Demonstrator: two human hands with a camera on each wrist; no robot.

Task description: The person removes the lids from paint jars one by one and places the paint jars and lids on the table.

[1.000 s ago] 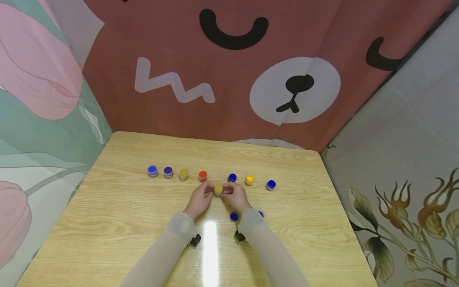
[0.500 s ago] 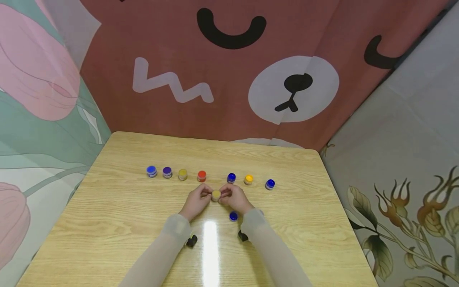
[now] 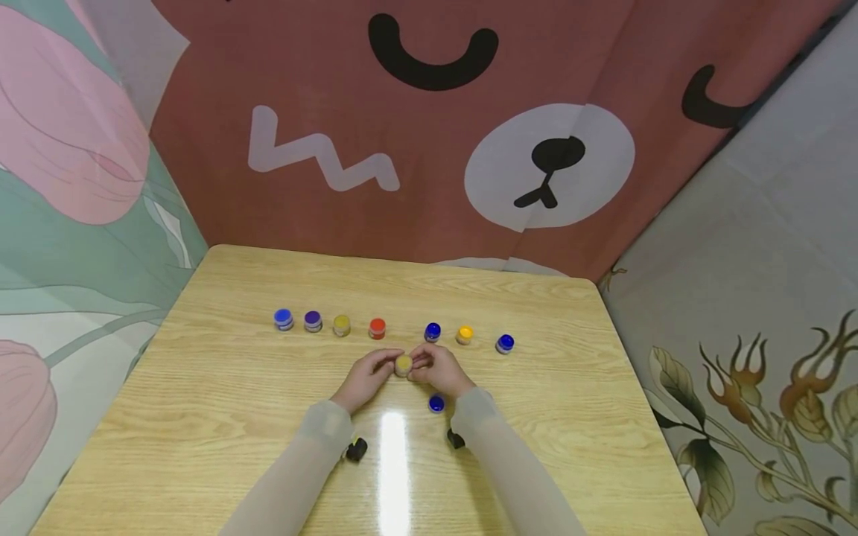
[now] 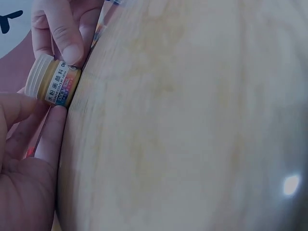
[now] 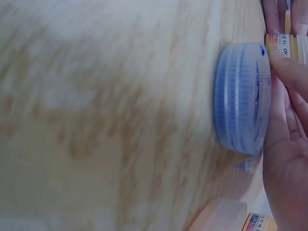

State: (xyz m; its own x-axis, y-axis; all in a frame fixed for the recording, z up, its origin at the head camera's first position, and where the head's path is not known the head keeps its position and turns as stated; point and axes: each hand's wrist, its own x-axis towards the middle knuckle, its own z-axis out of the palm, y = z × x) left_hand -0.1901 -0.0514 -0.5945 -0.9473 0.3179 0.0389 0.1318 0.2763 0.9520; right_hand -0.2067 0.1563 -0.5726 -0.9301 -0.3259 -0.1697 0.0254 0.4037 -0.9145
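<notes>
A small yellow-ochre paint jar (image 3: 403,365) is between both hands over the middle of the table. Its printed label and ribbed translucent lid (image 4: 38,77) show in the left wrist view. My right hand (image 3: 441,370) pinches the jar from the right, the thumb (image 4: 72,54) lying against the label. From the left, my left hand (image 3: 364,380) holds it with thumb and fingers, one fingertip at its base. A blue lid (image 3: 436,403) lies on the table near my right wrist; in the right wrist view this ribbed lid (image 5: 240,98) looks large and close.
Behind the hands, a loose row of paint jars crosses the wooden table (image 3: 221,372): blue (image 3: 284,320), purple (image 3: 313,321), ochre (image 3: 342,325), red (image 3: 377,328), dark blue (image 3: 432,332), orange-yellow (image 3: 465,335) and another dark blue (image 3: 506,344). Patterned cloths hang around the table.
Both hands have brought the ochre jar slightly towards me. My left fingers have straightened a little along its far side. The right sleeve now covers a second blue item seen earlier.
</notes>
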